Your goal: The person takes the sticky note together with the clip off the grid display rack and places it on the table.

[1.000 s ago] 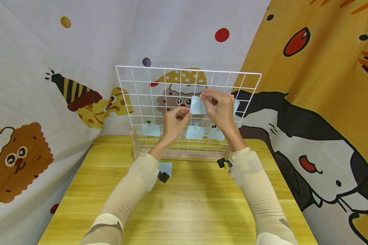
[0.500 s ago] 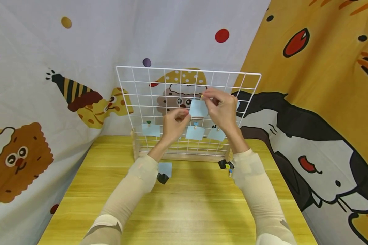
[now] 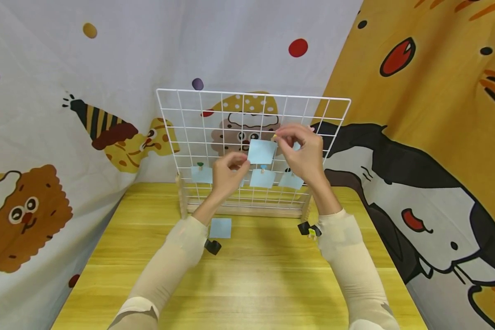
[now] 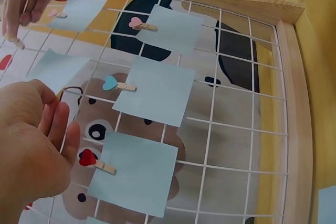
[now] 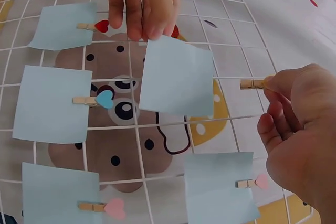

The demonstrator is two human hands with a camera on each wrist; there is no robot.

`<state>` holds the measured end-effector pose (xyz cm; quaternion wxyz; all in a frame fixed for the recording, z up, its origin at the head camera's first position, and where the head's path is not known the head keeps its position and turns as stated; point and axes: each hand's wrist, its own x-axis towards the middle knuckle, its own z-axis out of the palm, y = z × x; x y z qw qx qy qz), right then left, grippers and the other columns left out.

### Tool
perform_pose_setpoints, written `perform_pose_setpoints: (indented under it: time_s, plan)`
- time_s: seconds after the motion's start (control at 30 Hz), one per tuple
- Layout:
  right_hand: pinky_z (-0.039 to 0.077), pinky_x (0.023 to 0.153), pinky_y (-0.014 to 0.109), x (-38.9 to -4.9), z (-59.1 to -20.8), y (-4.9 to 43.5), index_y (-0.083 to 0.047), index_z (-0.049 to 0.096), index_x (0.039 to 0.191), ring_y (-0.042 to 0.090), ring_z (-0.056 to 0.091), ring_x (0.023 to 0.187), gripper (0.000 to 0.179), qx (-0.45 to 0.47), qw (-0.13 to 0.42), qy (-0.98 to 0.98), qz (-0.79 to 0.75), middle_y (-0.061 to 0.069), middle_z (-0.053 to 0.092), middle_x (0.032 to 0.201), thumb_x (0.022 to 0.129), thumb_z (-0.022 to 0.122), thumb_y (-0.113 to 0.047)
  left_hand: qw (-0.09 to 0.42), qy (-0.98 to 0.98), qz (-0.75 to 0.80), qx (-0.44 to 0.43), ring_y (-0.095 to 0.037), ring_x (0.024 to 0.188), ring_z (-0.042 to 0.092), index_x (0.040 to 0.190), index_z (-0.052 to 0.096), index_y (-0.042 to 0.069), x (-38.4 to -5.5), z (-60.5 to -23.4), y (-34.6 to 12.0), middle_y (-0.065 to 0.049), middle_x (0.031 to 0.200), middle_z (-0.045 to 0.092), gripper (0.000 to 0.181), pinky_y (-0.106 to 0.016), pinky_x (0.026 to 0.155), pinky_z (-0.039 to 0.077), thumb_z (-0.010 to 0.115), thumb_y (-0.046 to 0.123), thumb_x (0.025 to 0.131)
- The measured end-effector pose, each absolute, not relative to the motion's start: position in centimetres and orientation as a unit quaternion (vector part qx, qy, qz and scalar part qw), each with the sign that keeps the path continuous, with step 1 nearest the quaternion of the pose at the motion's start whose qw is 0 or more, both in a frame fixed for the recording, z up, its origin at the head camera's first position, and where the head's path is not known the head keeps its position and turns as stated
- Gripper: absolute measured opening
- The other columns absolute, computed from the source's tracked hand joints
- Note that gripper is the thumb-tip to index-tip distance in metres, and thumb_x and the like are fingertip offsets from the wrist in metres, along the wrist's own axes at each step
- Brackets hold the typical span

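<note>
From my station I watch a white wire grid [image 3: 222,92] standing in a pale wooden base [image 3: 243,211] on a yellow wood-grain table [image 3: 247,275]. The lower row of the grid bears pale-blue paper squares under wooden clips with hearts: green [image 3: 200,165], red [image 4: 88,157], light blue [image 5: 105,99] and pink [image 5: 114,208]. An upper square [image 5: 223,187] hangs by another pink-heart clip.

My left hand [image 3: 229,174] has its thumb and index finger closed on one edge of a pale-blue square paper note [image 3: 261,152], the other fingers loosely bent. The note is in front of the grid, above the light-blue-heart clip; I cannot tell whether it touches the wires. My right hand [image 3: 305,153] pinches a small wooden clothes peg [image 5: 252,84], yellow at the gripped end, its tip pointing at the note. A gap parts that tip from the note's near edge.

The grid's top wire runs above both hands, and a cartoon-printed curtain [image 3: 247,46] shows through the mesh left of them. A loose blue square [image 3: 220,228] lies flat on the table, between the base and the left sleeve [image 3: 177,250].
</note>
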<state>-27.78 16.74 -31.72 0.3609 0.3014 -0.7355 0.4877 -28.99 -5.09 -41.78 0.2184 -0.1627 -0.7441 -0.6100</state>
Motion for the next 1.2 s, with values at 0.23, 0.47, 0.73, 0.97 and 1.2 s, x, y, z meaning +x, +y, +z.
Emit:
perform_pose_setpoints:
  time_s: [0.23,0.47,0.73,0.97,1.2]
  plan:
    - [0.056,0.080,0.013,-26.9,-32.9,17.4,0.010,0.082,0.104,0.000,0.065,0.085,0.009,0.307,0.339,-0.731,0.506,0.030,0.080,0.109,0.096,0.079,0.012,0.203,-0.741,-0.621,-0.156,-0.030,0.101,0.080,0.115,0.081,0.001,-28.3,-42.8,-6.1,-0.018,0.113,0.085,0.015,-0.016,0.083,0.060,0.079,0.004,0.101]
    - [0.056,0.082,0.014,-26.2,-34.1,18.0,0.007,0.082,0.101,0.006,0.066,0.087,0.008,0.301,0.328,-0.735,0.512,0.026,0.079,0.110,0.096,0.078,0.011,0.189,-0.740,-0.629,-0.148,-0.024,0.099,0.079,0.116,0.082,0.001,-27.4,-43.8,-6.9,-0.019,0.114,0.085,0.016,-0.017,0.084,0.060,0.081,0.003,0.100]
    - [0.055,0.081,0.014,-25.5,-35.7,18.9,0.006,0.083,0.101,0.006,0.065,0.087,0.009,0.301,0.322,-0.742,0.505,0.024,0.080,0.106,0.097,0.077,0.011,0.171,-0.743,-0.633,-0.133,-0.006,0.095,0.074,0.116,0.082,0.000,-26.3,-45.3,-7.7,-0.020,0.115,0.084,0.016,-0.014,0.083,0.059,0.081,0.004,0.101]
    - [0.056,0.082,0.014,-24.7,-37.6,19.9,0.005,0.083,0.103,0.003,0.065,0.088,0.008,0.281,0.300,-0.759,0.505,0.023,0.080,0.107,0.096,0.079,0.009,0.157,-0.747,-0.635,-0.116,-0.004,0.093,0.073,0.116,0.082,0.001,-25.4,-47.0,-8.5,-0.021,0.112,0.084,0.015,-0.013,0.084,0.059,0.081,0.005,0.102]
    - [0.055,0.082,0.012,-23.7,-39.8,20.9,0.005,0.083,0.103,0.007,0.064,0.090,0.011,0.269,0.285,-0.756,0.524,0.025,0.079,0.107,0.096,0.080,0.012,0.140,-0.755,-0.633,-0.099,-0.004,0.092,0.072,0.117,0.082,0.001,-24.3,-48.7,-9.3,-0.021,0.112,0.083,0.015,-0.012,0.085,0.058,0.081,0.006,0.103]
